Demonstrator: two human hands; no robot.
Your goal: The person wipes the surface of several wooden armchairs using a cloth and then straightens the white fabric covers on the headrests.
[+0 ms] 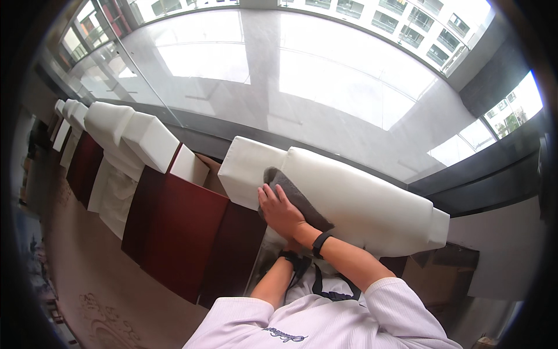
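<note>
A grey-brown cloth (301, 198) lies folded against the backrest of a white upholstered sofa (348, 196), near the seam between its narrow end block and its long section. My right hand (281, 213) rests on the cloth with its palm down and fingers extended. Beneath the right wrist, my left hand (293, 247) is mostly hidden; only the part by its wrist shows, so what its fingers do is not visible. Both wrists wear black bands.
Left of the sofa stands a dark red wooden table (174, 227). Further white sofas (126, 131) and another red table (85, 165) line the left side. A glass pane (305, 87) rises behind the sofa. At the right is a cardboard box (440, 275).
</note>
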